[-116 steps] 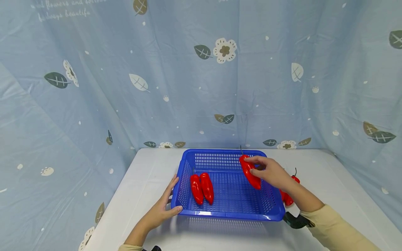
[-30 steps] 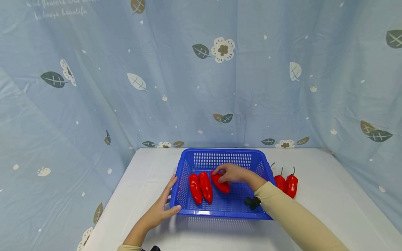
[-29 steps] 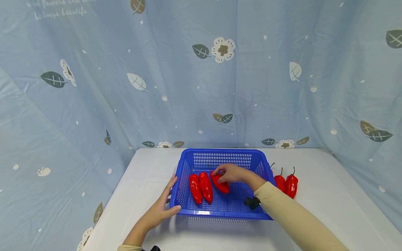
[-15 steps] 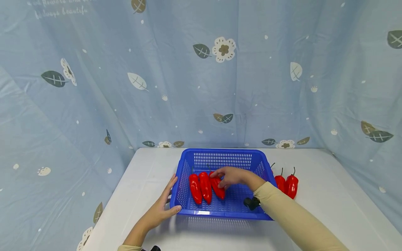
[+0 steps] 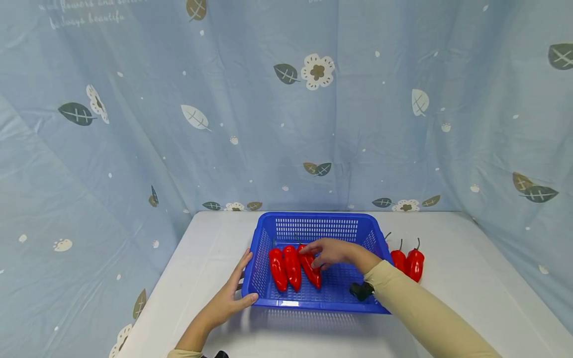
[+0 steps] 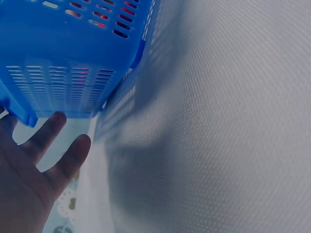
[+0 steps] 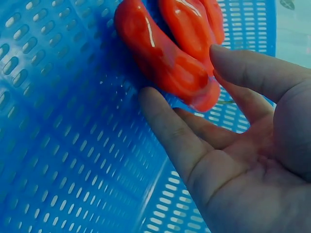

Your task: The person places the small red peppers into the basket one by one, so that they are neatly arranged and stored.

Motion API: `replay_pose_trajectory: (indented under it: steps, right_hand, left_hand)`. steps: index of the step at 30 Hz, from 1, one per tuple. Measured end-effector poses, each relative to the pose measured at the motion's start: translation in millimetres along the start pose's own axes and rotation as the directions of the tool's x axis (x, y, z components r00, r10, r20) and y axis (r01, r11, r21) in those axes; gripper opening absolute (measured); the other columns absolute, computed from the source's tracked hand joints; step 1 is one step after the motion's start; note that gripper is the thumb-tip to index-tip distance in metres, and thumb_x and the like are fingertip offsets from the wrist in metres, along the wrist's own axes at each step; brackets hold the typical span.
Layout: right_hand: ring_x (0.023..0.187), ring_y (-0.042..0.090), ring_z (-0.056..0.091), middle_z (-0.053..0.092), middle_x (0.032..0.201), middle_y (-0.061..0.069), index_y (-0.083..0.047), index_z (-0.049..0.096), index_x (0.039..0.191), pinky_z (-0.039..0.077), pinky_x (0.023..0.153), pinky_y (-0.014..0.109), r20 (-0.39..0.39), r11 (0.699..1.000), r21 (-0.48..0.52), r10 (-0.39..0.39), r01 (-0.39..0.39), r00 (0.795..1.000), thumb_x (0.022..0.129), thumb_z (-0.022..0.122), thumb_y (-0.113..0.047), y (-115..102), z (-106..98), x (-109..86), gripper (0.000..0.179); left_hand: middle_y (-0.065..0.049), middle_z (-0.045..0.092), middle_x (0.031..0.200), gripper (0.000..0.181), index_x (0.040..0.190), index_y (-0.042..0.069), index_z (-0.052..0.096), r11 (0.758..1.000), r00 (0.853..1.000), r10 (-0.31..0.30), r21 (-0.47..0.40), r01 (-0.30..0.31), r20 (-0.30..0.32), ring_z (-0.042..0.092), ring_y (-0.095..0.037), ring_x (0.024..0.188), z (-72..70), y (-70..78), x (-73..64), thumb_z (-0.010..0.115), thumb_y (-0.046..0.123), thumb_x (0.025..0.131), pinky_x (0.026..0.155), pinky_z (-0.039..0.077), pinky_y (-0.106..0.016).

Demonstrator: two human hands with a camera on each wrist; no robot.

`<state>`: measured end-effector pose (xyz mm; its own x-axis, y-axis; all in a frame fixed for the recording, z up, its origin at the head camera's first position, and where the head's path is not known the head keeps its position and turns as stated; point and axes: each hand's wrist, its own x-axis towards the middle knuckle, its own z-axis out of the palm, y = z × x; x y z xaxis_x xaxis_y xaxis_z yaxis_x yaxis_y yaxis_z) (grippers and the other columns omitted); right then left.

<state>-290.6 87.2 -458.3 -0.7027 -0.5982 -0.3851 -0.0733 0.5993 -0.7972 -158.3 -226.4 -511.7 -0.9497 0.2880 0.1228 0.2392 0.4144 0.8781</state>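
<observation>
Three long red peppers lie side by side in a blue plastic basket: the left pepper, the middle pepper and the right pepper. Above the right pepper is my right hand, fingers and thumb parted around its upper part. The right wrist view has that same pepper on the basket floor, fingertips right beside its stem end and the thumb apart from the fingers. At the basket's left side, my left hand rests with fingers stretched along the wall and thumb at the front corner.
Several more red peppers with dark stems lie on the white table right of the basket, partly hidden by the basket and the right sleeve. A blue patterned curtain hangs behind and at the sides.
My right hand brought a pepper leftward into the basket and laid it beside the other two. Its fingers have since loosened and the pepper has settled straighter. The left hand has stayed put.
</observation>
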Motion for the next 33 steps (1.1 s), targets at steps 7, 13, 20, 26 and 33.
replay_pose_trajectory:
  steps: [7,13,20,26,33]
  right_hand:
    - [0.116,0.029,0.062,0.060,0.140,0.013,-0.014,0.067,0.135,0.058,0.088,0.047,-0.070,0.997,-0.069,-0.045,0.040,0.997,0.093,0.071,-0.008,1,-4,-12.4,0.043]
    - [0.107,0.026,0.064,0.062,0.136,0.016,-0.012,0.066,0.135,0.058,0.086,0.046,-0.126,0.993,-0.065,-0.110,0.102,0.986,0.097,0.067,-0.011,2,-16,-23.5,0.038]
    - [0.107,0.035,0.064,0.064,0.125,0.018,-0.014,0.068,0.132,0.058,0.082,0.048,-0.181,0.989,-0.043,-0.146,0.141,0.972,0.099,0.064,-0.014,5,-31,-34.1,0.033]
    - [0.100,0.034,0.062,0.066,0.121,0.016,-0.012,0.067,0.133,0.058,0.079,0.049,-0.225,0.986,-0.051,-0.168,0.161,0.960,0.101,0.062,-0.015,9,-39,-47.6,0.033]
    - [0.096,0.032,0.063,0.066,0.122,0.015,-0.009,0.065,0.135,0.059,0.076,0.041,-0.255,0.984,-0.054,-0.176,0.168,0.951,0.102,0.061,-0.017,12,-47,-61.8,0.034]
  left_hand:
    - [-0.001,0.001,0.172,0.095,0.165,0.028,0.011,1.000,1.000,0.007,0.007,-0.007,0.000,0.035,-0.048,0.142,-1.1,-0.5,0.0,0.070,0.025,0.091,0.106,0.039,-0.064]
    - [-0.006,0.001,0.172,0.095,0.165,0.024,0.011,0.999,0.999,0.046,0.030,-0.046,-0.001,0.036,-0.048,0.140,-2.0,-1.0,0.0,0.070,0.022,0.091,0.103,0.040,-0.064]
    - [-0.006,0.001,0.172,0.094,0.165,0.024,0.011,0.998,0.998,0.058,0.032,-0.058,0.004,0.036,-0.049,0.140,-2.5,-1.0,0.5,0.070,0.023,0.091,0.103,0.040,-0.064]
    - [-0.007,0.001,0.172,0.094,0.165,0.023,0.011,0.997,0.997,0.073,0.026,-0.073,0.010,0.037,-0.050,0.140,-2.2,-1.2,0.8,0.070,0.021,0.091,0.102,0.041,-0.064]
    - [-0.006,0.000,0.172,0.095,0.165,0.025,0.011,0.999,0.999,0.049,0.018,-0.049,0.008,0.036,-0.049,0.141,-1.8,-0.7,-0.1,0.070,0.022,0.091,0.104,0.040,-0.064]
